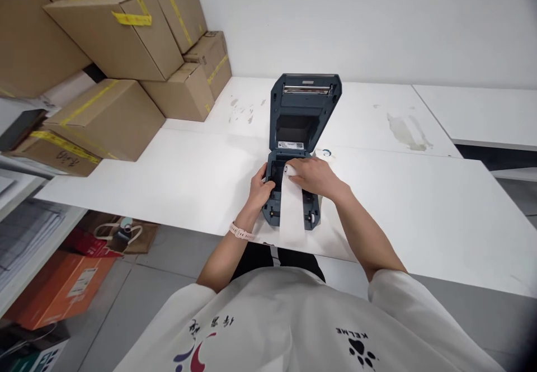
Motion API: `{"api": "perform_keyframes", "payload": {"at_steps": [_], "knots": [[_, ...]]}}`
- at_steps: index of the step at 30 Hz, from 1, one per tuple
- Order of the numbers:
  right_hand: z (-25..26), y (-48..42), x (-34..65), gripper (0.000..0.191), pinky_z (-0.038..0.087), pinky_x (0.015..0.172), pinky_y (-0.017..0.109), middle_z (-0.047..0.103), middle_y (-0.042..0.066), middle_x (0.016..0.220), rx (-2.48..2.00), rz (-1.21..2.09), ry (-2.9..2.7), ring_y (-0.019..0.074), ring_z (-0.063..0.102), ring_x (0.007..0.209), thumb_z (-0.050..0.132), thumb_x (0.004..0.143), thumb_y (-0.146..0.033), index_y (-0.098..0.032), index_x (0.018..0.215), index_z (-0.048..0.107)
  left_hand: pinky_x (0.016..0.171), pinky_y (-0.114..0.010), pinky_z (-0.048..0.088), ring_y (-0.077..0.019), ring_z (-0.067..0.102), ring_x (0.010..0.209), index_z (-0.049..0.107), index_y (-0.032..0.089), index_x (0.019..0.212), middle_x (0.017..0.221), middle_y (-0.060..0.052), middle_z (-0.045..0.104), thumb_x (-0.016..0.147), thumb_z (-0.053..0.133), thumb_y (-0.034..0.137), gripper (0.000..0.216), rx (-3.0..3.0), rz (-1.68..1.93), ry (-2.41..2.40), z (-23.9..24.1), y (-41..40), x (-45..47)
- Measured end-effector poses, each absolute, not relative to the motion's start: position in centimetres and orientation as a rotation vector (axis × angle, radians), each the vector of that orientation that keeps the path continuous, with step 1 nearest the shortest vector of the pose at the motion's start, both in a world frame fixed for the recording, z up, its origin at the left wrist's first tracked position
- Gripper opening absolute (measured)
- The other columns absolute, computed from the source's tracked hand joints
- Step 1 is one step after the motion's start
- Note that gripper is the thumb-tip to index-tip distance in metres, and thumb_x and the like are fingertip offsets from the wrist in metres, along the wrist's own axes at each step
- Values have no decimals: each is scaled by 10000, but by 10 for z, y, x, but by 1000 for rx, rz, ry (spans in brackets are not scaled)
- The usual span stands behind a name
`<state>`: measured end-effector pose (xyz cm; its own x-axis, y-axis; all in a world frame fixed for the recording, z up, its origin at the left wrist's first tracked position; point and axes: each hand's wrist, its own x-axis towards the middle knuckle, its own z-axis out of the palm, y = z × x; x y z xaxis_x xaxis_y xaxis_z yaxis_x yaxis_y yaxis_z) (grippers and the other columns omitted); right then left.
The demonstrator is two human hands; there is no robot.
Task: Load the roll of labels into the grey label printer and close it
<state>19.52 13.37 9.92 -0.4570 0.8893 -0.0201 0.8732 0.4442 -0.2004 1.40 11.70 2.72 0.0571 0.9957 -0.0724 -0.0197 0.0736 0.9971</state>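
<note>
A dark blue-grey label printer (274,207) stands on the white table with its lid (308,103) raised. My right hand (312,175) grips a small white roll of label paper (289,169) over the printer's open bay. From the roll a wide paper strip (292,210) runs down over the front of the printer towards the table edge. My left hand (260,188) holds the printer's left side wall, thumb inside the bay and fingers outside. The far end of the roll is hidden under my right hand.
Taped cardboard boxes (121,36) are stacked at the left on the white table (419,204), against the wall. Behind the printer lies a small white item with a blue ring (326,152). An orange box (62,282) stands on the floor at lower left.
</note>
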Motion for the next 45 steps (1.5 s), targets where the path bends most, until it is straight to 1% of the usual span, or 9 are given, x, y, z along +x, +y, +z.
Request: {"api": "perform_keyframes", "payload": {"at_steps": [4, 9, 13, 15, 18, 21, 34, 41, 45], "knots": [[76, 144, 171, 247, 436, 946, 454, 776, 173, 1078, -1501, 42, -2787, 325, 718, 983, 585, 901, -170, -131, 1121, 689, 835, -352, 565, -241, 678, 996, 589, 189, 1381, 1271, -88, 699, 684, 522, 109, 705, 1188, 1104, 1178, 28, 114, 13], [66, 124, 180, 299, 474, 969, 481, 753, 147, 1177, -1400, 207, -2617, 342, 680, 1124, 543, 945, -212, -157, 1198, 693, 967, -376, 541, -263, 649, 1146, 530, 170, 1440, 1366, -105, 656, 706, 535, 102, 737, 1173, 1100, 1162, 27, 114, 12], [61, 80, 192, 344, 552, 915, 486, 752, 105, 1201, -1317, 373, -2395, 313, 691, 1105, 432, 1037, -329, -217, 1219, 702, 1040, -378, 515, -282, 593, 1282, 482, 166, 1482, 1480, -118, 580, 739, 548, 111, 748, 1137, 1091, 1167, 26, 115, 11], [56, 60, 194, 376, 557, 978, 505, 733, 99, 1267, -1333, 408, -2308, 305, 684, 1158, 425, 1048, -380, -228, 1279, 680, 1050, -385, 511, -289, 580, 1309, 458, 176, 1500, 1509, -122, 553, 761, 573, 136, 749, 1113, 1077, 1165, 26, 115, 10], [49, 41, 192, 427, 466, 1146, 558, 671, 101, 1392, -1367, 397, -2234, 295, 635, 1285, 436, 1049, -422, -234, 1392, 610, 1066, -392, 502, -295, 568, 1328, 439, 178, 1509, 1523, -130, 538, 763, 626, 162, 769, 1073, 1063, 1185, 28, 115, 10], [45, 33, 192, 472, 381, 1214, 601, 610, 99, 1477, -1364, 393, -2239, 296, 571, 1378, 466, 1038, -458, -252, 1453, 555, 1088, -385, 484, -290, 550, 1353, 455, 188, 1492, 1522, -122, 541, 762, 655, 173, 758, 1077, 1063, 1203, 29, 115, 11], [31, 11, 169, 433, 350, 1196, 610, 592, 74, 1499, -1447, 120, -2138, 310, 568, 1373, 540, 1014, -421, -288, 1425, 565, 1120, -384, 455, -270, 546, 1359, 488, 213, 1449, 1497, -103, 562, 770, 703, 224, 712, 1165, 1065, 1215, 22, 120, 10], [34, 11, 180, 293, 291, 1186, 616, 632, -3, 1458, -1378, 164, -2173, 305, 587, 1328, 552, 1014, -408, -336, 1277, 659, 1113, -409, 465, -284, 542, 1363, 466, 229, 1468, 1513, -110, 547, 748, 743, 249, 772, 1081, 1044, 1197, 21, 120, 11], [32, 10, 188, 306, 281, 1205, 619, 629, -18, 1459, -1350, 219, -2171, 310, 534, 1397, 569, 1002, -418, -367, 1286, 671, 1118, -426, 463, -299, 528, 1380, 474, 237, 1468, 1517, -117, 541, 727, 775, 277, 801, 1089, 1034, 1217, 18, 123, 9]]}}
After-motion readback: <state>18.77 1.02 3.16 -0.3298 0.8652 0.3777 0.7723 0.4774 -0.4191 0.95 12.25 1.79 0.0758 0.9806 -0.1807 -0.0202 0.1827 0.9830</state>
